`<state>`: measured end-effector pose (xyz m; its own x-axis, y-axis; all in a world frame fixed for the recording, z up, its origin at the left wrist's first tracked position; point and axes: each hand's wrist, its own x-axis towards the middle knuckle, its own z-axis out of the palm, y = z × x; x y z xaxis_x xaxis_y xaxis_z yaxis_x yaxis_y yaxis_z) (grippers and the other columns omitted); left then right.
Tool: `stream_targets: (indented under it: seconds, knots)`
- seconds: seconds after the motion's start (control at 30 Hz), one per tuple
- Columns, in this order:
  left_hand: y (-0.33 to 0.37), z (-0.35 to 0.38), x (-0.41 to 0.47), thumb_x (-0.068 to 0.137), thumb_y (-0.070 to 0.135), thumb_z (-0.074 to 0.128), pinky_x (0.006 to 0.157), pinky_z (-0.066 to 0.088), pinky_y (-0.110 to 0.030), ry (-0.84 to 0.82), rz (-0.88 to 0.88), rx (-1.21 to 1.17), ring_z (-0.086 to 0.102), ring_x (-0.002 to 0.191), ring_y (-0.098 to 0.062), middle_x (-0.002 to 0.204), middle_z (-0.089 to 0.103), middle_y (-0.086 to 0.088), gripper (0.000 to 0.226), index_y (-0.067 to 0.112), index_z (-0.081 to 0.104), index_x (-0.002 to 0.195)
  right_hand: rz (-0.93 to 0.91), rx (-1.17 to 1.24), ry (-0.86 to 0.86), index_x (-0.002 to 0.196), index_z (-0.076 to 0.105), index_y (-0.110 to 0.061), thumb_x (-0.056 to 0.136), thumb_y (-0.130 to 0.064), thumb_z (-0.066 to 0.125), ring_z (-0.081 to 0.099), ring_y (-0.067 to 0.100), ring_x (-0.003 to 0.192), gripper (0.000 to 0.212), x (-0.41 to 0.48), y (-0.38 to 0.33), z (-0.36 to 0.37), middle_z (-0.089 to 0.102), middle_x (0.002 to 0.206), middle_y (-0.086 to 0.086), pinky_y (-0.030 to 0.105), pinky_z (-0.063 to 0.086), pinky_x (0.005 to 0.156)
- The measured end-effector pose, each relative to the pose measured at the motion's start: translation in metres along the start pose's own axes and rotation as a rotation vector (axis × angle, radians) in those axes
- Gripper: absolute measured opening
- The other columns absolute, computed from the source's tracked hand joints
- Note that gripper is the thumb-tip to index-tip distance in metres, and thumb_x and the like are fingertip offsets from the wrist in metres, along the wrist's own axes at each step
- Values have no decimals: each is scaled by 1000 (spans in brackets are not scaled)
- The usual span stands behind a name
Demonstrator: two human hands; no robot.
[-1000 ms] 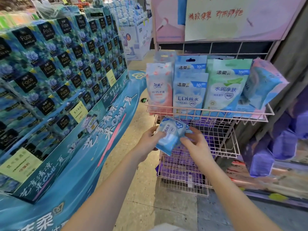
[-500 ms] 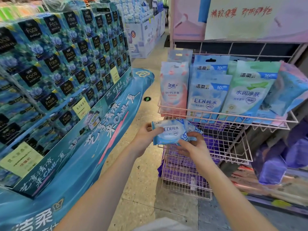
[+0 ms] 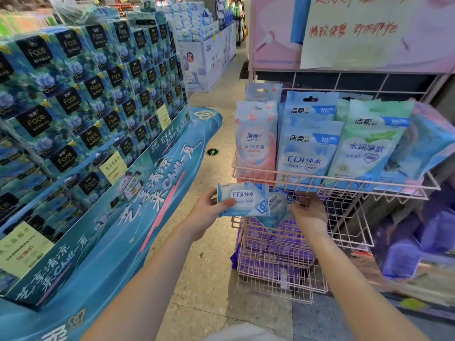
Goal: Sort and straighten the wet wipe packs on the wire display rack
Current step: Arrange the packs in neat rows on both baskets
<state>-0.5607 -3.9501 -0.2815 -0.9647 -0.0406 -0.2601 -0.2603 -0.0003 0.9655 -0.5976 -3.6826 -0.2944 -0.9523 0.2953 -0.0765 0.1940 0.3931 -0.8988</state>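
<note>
My left hand (image 3: 209, 210) grips a small blue EDI wipe pack (image 3: 242, 199) held flat, label facing me, just left of the pink wire rack (image 3: 344, 184). My right hand (image 3: 309, 214) pinches a second small blue pack (image 3: 277, 211), which hangs tilted below the top shelf's front rail. On the top shelf stand upright packs: pink ones (image 3: 256, 141) at the left, blue EDI ones (image 3: 309, 143) in the middle, green ones (image 3: 369, 141) to their right. A blue pack (image 3: 423, 141) leans sideways at the right end.
Purple packs (image 3: 270, 252) fill the lower wire baskets, and more purple goods (image 3: 418, 242) sit to the right. A tall stack of blue tissue boxes (image 3: 86, 94) on a teal display base (image 3: 147, 217) stands at the left. A speckled floor aisle (image 3: 211, 254) runs between them.
The two small packs, first held together in both hands, have come apart: my left hand has turned one flat and drawn it left, my right hand keeps the other near the rack.
</note>
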Motion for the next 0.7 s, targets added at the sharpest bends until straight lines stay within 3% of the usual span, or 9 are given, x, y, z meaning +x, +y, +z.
stream_targets:
  seconds: [0.1, 0.2, 0.27, 0.37, 0.53, 0.63, 0.7]
  knots:
    - [-2, -5, 3, 81, 37, 88, 111, 49, -49, -12, -8, 0, 72, 114, -27, 125, 73, -8, 68, 41, 53, 139, 66, -306, -108, 149, 41, -11, 89, -45, 71, 49, 36, 136, 76, 13, 3, 2, 54, 146, 15, 42, 44, 107]
    - [-2, -8, 7, 81, 37, 87, 102, 55, -42, -25, 35, 7, 75, 107, -20, 124, 73, -4, 74, 53, 49, 143, 101, -383, -280, 160, 25, -15, 87, -64, 66, 44, 33, 143, 97, 15, 2, 6, 49, 154, 8, 46, 35, 118]
    - [1, -8, 11, 72, 43, 89, 96, 58, -42, -14, 52, 12, 75, 105, -22, 123, 74, -7, 70, 53, 55, 132, 96, -412, -299, 154, 39, -15, 86, -65, 66, 51, 33, 137, 89, 17, 2, 7, 53, 150, 11, 44, 43, 112]
    - [4, -6, 19, 65, 43, 91, 84, 61, -39, -2, 72, 25, 75, 104, -25, 121, 74, -10, 65, 51, 58, 120, 143, -352, -318, 130, 63, -12, 80, -60, 75, 65, 28, 110, 71, 20, 8, 3, 66, 125, 10, 37, 53, 91]
    - [10, 3, 36, 79, 23, 91, 76, 62, -28, -28, 118, 100, 75, 105, -24, 118, 75, -5, 59, 54, 57, 115, 157, -160, -245, 116, 57, -12, 74, -35, 89, 65, 18, 89, 58, 17, 17, -14, 66, 111, 6, 31, 49, 68]
    - [15, 14, 43, 83, 13, 88, 86, 64, -36, -98, 146, 129, 76, 108, -25, 120, 77, -6, 67, 31, 51, 135, 96, -69, -223, 99, 56, -18, 72, -24, 92, 67, 17, 83, 45, 11, 22, -24, 69, 101, 5, 28, 52, 62]
    - [21, 19, 48, 85, 8, 86, 92, 63, -40, -130, 180, 164, 75, 110, -23, 123, 76, -7, 67, 18, 49, 140, 55, 25, -212, 107, 55, -20, 70, -16, 93, 68, 13, 88, 53, 6, 21, -34, 69, 103, 1, 21, 54, 64]
